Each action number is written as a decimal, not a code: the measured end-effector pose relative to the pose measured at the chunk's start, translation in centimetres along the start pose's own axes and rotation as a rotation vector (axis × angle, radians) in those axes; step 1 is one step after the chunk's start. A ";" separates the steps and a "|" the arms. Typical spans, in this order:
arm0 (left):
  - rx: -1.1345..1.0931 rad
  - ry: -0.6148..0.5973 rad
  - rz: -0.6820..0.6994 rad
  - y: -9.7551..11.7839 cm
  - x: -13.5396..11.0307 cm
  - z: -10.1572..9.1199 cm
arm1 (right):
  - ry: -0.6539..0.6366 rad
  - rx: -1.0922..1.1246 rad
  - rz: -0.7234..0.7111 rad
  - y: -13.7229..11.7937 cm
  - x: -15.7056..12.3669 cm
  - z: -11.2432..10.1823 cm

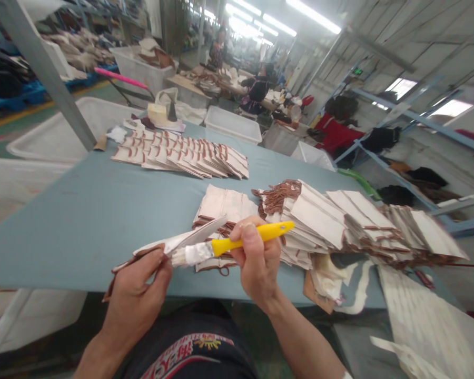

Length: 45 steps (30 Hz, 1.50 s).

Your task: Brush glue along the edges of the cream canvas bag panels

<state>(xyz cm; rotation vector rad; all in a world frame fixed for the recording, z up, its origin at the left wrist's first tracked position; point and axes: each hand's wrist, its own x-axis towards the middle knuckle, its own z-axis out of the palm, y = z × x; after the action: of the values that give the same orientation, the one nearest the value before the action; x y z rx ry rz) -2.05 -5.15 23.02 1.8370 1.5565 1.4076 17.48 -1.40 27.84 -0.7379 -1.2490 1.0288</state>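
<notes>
My right hand [256,260] is closed round a brush with a yellow handle [253,238]; its bristles touch a cream fabric piece with brown trim [181,241]. My left hand [140,292] pinches that piece from below at the front edge of the grey-blue table [95,210]. Just behind my hands lies a small stack of the same cream pieces [223,205]. To the right a long overlapping pile of them [359,223] stretches across the table.
Another fanned row of cream pieces [181,152] lies at the table's far side. White plastic bins [233,123] stand beyond it, and a grey post [43,68] rises at the left. People sit at a bench far back. Blue racks stand on the right.
</notes>
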 end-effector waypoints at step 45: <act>-0.923 -0.084 -1.055 3.2 -0.1 -4.6 | -0.594 -0.810 -1.089 -1.7 0.2 0.2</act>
<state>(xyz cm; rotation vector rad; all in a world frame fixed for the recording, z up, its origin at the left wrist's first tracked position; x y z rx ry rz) -4.14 -7.74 27.54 0.3905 1.1633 1.1320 17.67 -1.83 29.46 -0.1954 -2.2508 -0.2384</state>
